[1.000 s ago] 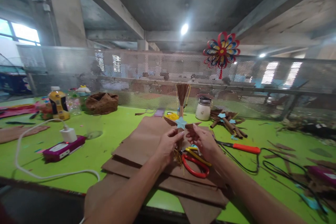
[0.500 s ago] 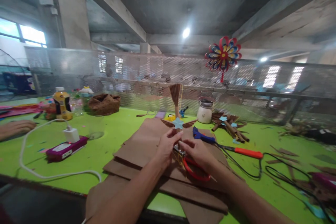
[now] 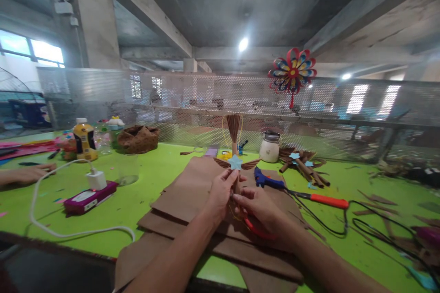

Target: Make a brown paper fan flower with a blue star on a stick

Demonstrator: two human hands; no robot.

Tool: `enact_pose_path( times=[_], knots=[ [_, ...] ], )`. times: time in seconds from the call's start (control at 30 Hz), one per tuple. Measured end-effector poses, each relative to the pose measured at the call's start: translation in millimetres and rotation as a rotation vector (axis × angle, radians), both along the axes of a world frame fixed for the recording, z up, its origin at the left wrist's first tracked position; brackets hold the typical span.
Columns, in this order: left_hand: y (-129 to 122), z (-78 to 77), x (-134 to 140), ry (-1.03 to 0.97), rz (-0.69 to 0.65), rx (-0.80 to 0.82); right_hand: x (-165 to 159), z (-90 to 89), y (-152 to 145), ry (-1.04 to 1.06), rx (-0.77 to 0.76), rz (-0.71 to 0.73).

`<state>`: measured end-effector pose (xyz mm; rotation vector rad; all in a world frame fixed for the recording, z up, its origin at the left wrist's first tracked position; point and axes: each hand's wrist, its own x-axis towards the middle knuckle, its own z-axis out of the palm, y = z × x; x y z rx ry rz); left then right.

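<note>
Above the brown paper stack, my left hand (image 3: 223,193) pinches the stem of a brown paper figure (image 3: 234,129) just below its blue star (image 3: 235,162). The figure stands upright, with a pleated fan on top, pleated wings at the sides and a thin yellow cord looped round the fan. My right hand (image 3: 256,203) has its fingers closed on the lower end of the same stem, partly hiding it. Below that hand shows the red handle of scissors (image 3: 258,230); their blades are hidden.
Brown paper sheets (image 3: 185,192) lie beneath my hands. To the right are a blue glue gun (image 3: 270,180), a red-handled tool (image 3: 328,200) with black cable, and rolled paper pieces (image 3: 305,169). Leftward sit a purple power strip (image 3: 91,198), a clear cup (image 3: 128,171) and another person's hand (image 3: 32,174).
The paper figure has turned so its fan stands straighter and the yellow cord shows on both sides. My right fingers have shifted slightly on the stem, covering more of the scissors.
</note>
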<state>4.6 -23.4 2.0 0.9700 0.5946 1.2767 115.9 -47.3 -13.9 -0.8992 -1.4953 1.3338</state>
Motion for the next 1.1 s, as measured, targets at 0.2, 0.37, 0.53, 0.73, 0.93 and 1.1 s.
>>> enact_pose_path(
  times=[0.2,0.37,0.53,0.73,0.93,1.1],
  knots=[
    [2.5,1.7,1.5,0.027,0.072,0.045,-1.3,-8.4,3.8,0.032,0.03,0.035],
    [2.9,3.2,1.1,0.038,0.109,0.099,-1.3,-7.3,3.1,-0.042,0.079,-0.009],
    [6.6,3.2,1.1,0.002,0.109,0.124,2.5,-5.3,2.5,-0.132,0.164,-0.049],
    [12.3,9.7,1.1,-0.049,0.157,0.147,0.2,-15.0,5.8,-0.145,0.129,-0.032],
    [14.9,14.1,0.8,-0.054,0.156,0.177,-6.2,-21.6,6.6,-0.155,0.147,-0.108],
    [16.6,15.9,1.6,-0.022,0.175,0.193,-10.1,-21.1,4.7,-0.21,0.201,-0.153]
  ],
)
